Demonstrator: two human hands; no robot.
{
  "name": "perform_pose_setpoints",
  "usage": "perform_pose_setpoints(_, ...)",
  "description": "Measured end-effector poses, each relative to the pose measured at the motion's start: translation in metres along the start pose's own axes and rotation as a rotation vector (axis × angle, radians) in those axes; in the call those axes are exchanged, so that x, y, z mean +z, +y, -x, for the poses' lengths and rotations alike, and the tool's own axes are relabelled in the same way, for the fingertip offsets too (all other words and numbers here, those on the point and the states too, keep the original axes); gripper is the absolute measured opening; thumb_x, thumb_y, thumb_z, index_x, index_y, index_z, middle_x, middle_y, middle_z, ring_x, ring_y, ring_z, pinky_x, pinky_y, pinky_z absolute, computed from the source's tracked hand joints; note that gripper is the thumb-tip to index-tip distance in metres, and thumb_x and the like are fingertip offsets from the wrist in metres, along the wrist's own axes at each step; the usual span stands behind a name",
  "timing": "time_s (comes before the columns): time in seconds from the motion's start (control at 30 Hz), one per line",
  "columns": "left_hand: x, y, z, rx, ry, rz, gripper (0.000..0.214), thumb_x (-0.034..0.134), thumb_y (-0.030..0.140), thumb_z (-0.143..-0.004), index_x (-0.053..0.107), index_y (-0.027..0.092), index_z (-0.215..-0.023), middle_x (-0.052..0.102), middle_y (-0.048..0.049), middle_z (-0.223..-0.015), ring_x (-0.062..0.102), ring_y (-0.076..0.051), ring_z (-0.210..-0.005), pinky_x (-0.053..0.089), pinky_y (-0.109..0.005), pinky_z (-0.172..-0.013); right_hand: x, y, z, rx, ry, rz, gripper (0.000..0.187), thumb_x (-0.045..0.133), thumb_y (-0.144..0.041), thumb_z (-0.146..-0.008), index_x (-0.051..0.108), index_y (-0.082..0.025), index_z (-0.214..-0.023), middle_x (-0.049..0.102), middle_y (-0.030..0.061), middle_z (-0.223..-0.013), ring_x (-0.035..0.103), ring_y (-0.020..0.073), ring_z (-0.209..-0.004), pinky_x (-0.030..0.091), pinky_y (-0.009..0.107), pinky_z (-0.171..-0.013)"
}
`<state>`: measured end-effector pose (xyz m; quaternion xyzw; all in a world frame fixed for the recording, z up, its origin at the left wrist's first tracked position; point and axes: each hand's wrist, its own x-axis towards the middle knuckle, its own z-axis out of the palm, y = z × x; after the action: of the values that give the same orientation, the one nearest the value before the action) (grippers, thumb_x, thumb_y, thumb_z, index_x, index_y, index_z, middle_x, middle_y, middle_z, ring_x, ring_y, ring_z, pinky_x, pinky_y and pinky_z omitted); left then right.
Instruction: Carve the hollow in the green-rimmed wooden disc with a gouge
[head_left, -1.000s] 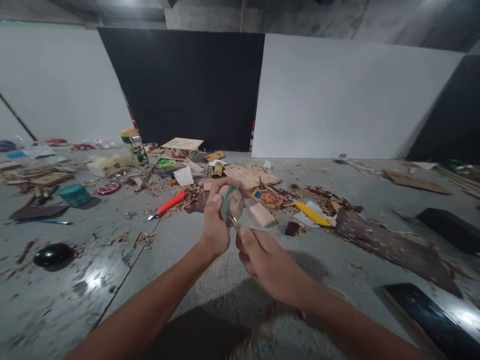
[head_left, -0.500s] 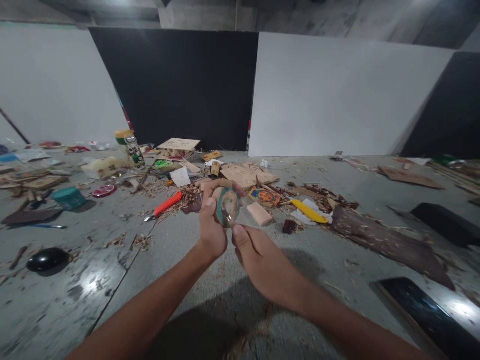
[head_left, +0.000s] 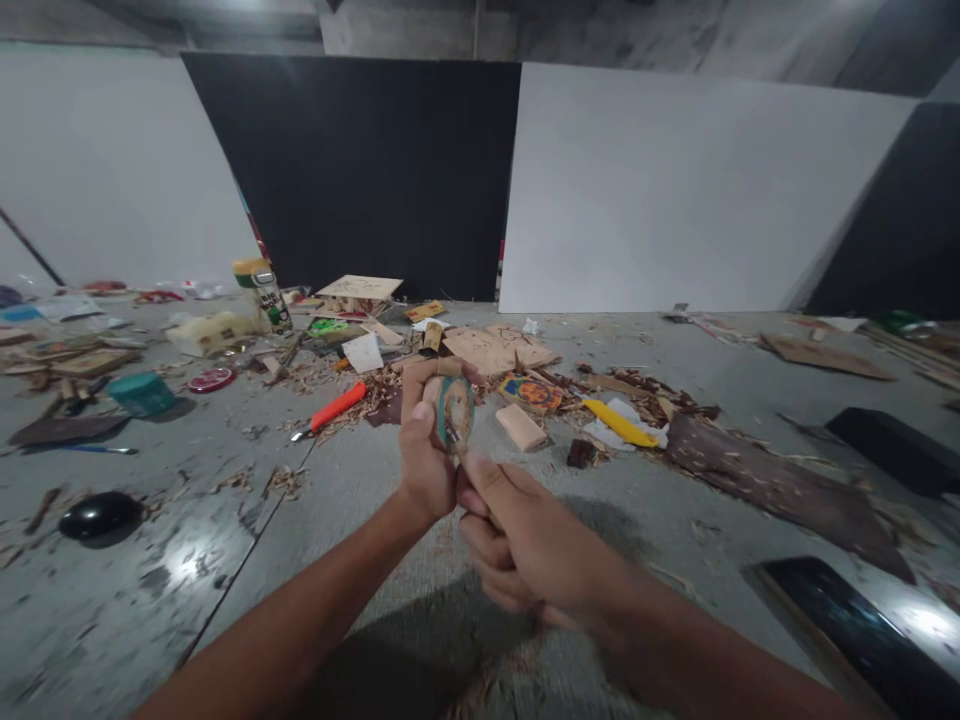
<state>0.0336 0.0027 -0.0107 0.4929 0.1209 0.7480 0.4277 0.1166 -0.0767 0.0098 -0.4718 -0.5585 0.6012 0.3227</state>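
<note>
My left hand (head_left: 427, 455) is wrapped round a round wooden piece (head_left: 454, 405), which has a teal painted rim and a bare, uneven tan face turned partly to the right. In my right hand (head_left: 517, 530) is a small tool with a shiny metal end (head_left: 452, 434), its fingers curled round the handle. The metal end lies against the lower part of the wooden face; the exact tip is too small to make out. Just right of the hands lie a pale wood block (head_left: 521, 427) and a colourful painted piece (head_left: 530, 392).
A red-orange cutter (head_left: 338, 407) lies left of my hands, and a yellow tool (head_left: 619, 423) to the right. Wood shavings (head_left: 285, 482) litter the floor. Farther out are a teal lid (head_left: 141, 395), a black rounded object (head_left: 101, 517), a can (head_left: 262, 293) and a phone (head_left: 847, 620).
The wooden piece has turned more edge-on. My right hand has rolled and dropped slightly, so its curled lower fingers now show. My left hand keeps its hold.
</note>
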Motion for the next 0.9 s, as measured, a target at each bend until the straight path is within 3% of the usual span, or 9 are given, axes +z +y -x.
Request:
perform_pose_setpoints(0.13,0.001,0.002,0.000,0.059,-0.022,0.036,0.027,0.048,0.043,-0.086,0.061,0.023,-0.096,0.062,-0.0056,-0.093,0.059,-0.021,-0.086,0.047,-0.034,-0.078,-0.004,0.002,-0.003,-0.293,0.241,0.292,0.035,0.036,-0.044,-0.099,0.041,-0.024,-0.071,0.045,-0.0022,-0.062,0.039,0.0129,-0.054,0.032,0.027,-0.051)
perform_pose_setpoints(0.2,0.002,0.003,-0.001,0.059,-0.017,0.031,0.028,0.048,0.045,-0.085,0.061,0.023,-0.096,0.062,-0.0059,-0.092,0.059,-0.022,-0.085,0.048,-0.035,-0.077,-0.005,0.001,-0.005,-0.359,0.295,0.353,0.033,0.042,-0.040,-0.098,0.044,-0.023,-0.070,0.048,0.0000,-0.068,0.040,0.0135,-0.060,0.032,0.027,-0.054)
perform_pose_setpoints(0.27,0.003,0.006,-0.002,0.042,-0.006,0.000,0.028,0.048,0.046,-0.084,0.060,0.023,-0.095,0.061,-0.0061,-0.093,0.059,-0.023,-0.085,0.048,-0.036,-0.078,-0.004,-0.002,-0.002,-0.246,0.198,0.213,0.036,0.034,-0.040,-0.101,0.040,-0.024,-0.070,0.040,-0.0049,-0.056,0.034,0.0114,-0.048,0.030,0.025,-0.047)
perform_pose_setpoints(0.4,0.003,0.011,-0.002,0.034,-0.018,-0.046,0.025,0.049,0.043,-0.083,0.060,0.024,-0.096,0.060,-0.0063,-0.097,0.056,-0.023,-0.092,0.047,-0.037,-0.085,-0.005,-0.013,0.008,0.146,-0.194,-0.376,0.045,0.011,-0.046,-0.106,0.032,-0.026,-0.072,0.018,-0.0136,-0.038,0.005,0.0087,-0.030,0.013,0.019,-0.030)
perform_pose_setpoints(0.53,0.001,0.010,-0.001,0.048,-0.033,-0.058,0.026,0.047,0.044,-0.084,0.061,0.025,-0.095,0.060,-0.0064,-0.098,0.056,-0.024,-0.093,0.046,-0.039,-0.087,-0.014,-0.017,0.010,0.207,-0.376,-0.588,0.050,0.008,-0.050,-0.106,0.033,-0.024,-0.071,0.021,-0.0137,-0.036,0.002,0.0077,-0.028,0.012,0.015,-0.026)
perform_pose_setpoints(0.67,-0.002,0.004,0.000,0.085,-0.045,-0.010,0.026,0.044,0.042,-0.087,0.061,0.024,-0.096,0.061,-0.0070,-0.099,0.056,-0.025,-0.096,0.046,-0.039,-0.087,-0.018,-0.017,0.009,0.284,-0.443,-0.592,0.051,0.004,-0.051,-0.105,0.030,-0.025,-0.070,0.018,-0.0135,-0.036,0.000,0.0082,-0.029,0.011,0.016,-0.027)
perform_pose_setpoints(0.73,-0.003,0.001,-0.001,0.103,-0.059,0.017,0.027,0.044,0.042,-0.086,0.060,0.024,-0.097,0.062,-0.0069,-0.097,0.057,-0.024,-0.092,0.047,-0.038,-0.082,-0.016,-0.014,0.008,0.227,-0.320,-0.415,0.049,0.006,-0.050,-0.104,0.030,-0.025,-0.070,0.017,-0.0127,-0.038,0.005,0.0090,-0.031,0.014,0.019,-0.030)
perform_pose_setpoints(0.83,-0.002,-0.002,-0.001,0.117,-0.066,0.026,0.027,0.045,0.042,-0.086,0.060,0.023,-0.096,0.063,-0.0067,-0.095,0.058,-0.023,-0.088,0.049,-0.036,-0.078,-0.012,-0.007,0.004,-0.124,0.077,0.144,0.040,0.030,-0.043,-0.103,0.040,-0.023,-0.070,0.038,-0.0060,-0.053,0.030,0.0104,-0.044,0.026,0.023,-0.043)
perform_pose_setpoints(0.9,-0.001,-0.003,-0.001,0.140,-0.060,0.026,0.028,0.045,0.042,-0.086,0.061,0.023,-0.097,0.063,-0.0072,-0.098,0.060,-0.023,-0.091,0.049,-0.037,-0.080,-0.010,-0.005,0.002,-0.300,0.252,0.382,0.033,0.043,-0.037,-0.099,0.046,-0.021,-0.071,0.048,-0.0001,-0.067,0.038,0.0127,-0.059,0.030,0.026,-0.053)
